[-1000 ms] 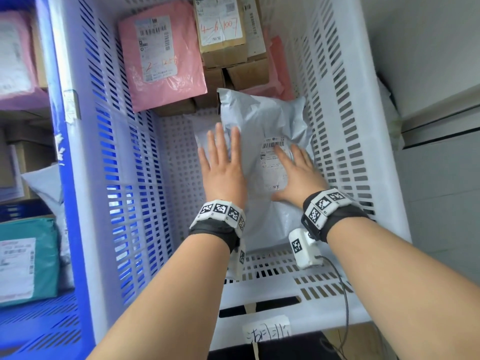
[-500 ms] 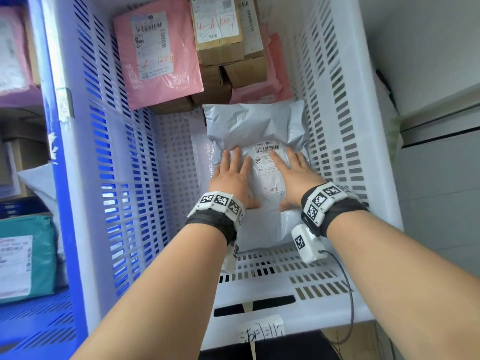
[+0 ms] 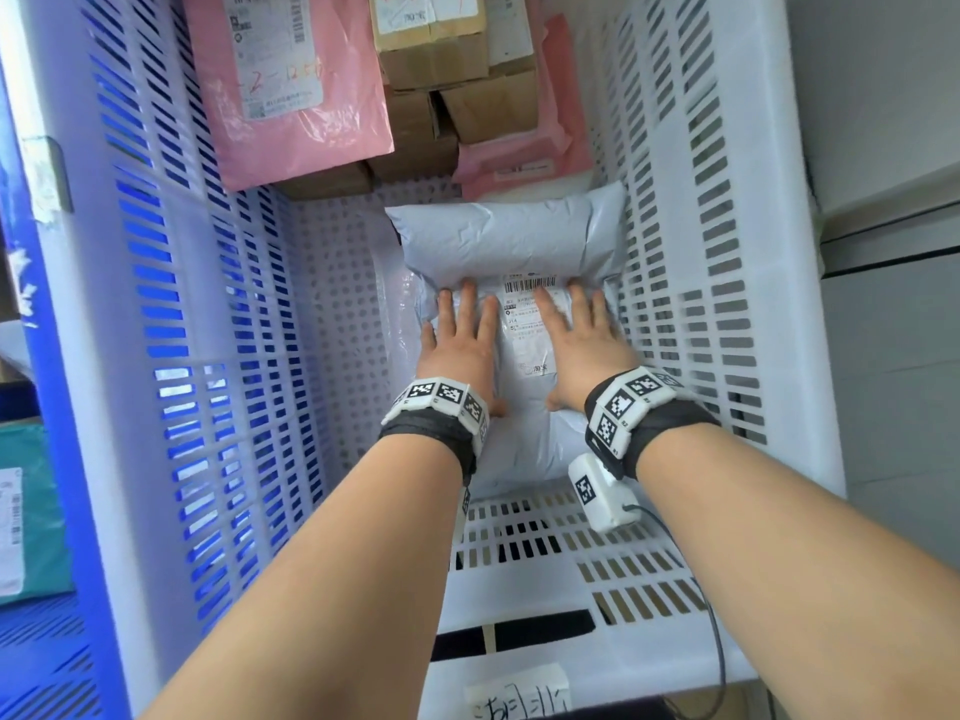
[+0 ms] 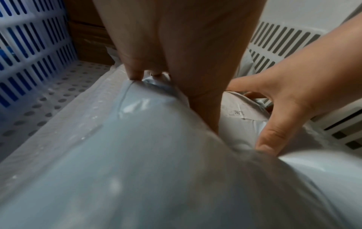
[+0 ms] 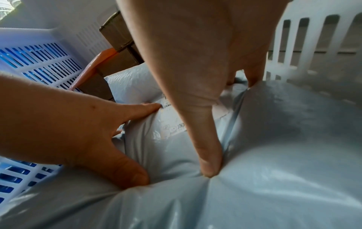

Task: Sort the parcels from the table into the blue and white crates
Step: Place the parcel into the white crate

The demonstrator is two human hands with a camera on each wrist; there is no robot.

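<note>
A soft grey poly-bag parcel with a white shipping label lies on the floor of the white crate, against its right wall. My left hand and right hand both lie flat on top of it, fingers straight, pressing it down on either side of the label. In the left wrist view the grey parcel bulges under the palm. The right wrist view shows both thumbs sinking into the grey parcel.
At the crate's far end stand a pink mailer, brown cardboard boxes and another pink bag. A blue crate on the left holds a teal parcel. The white crate's left floor shows bare.
The grey parcel has gone from tilted upright to lying flat on the crate floor. Both hands slid down onto it and now press it lower into the crate.
</note>
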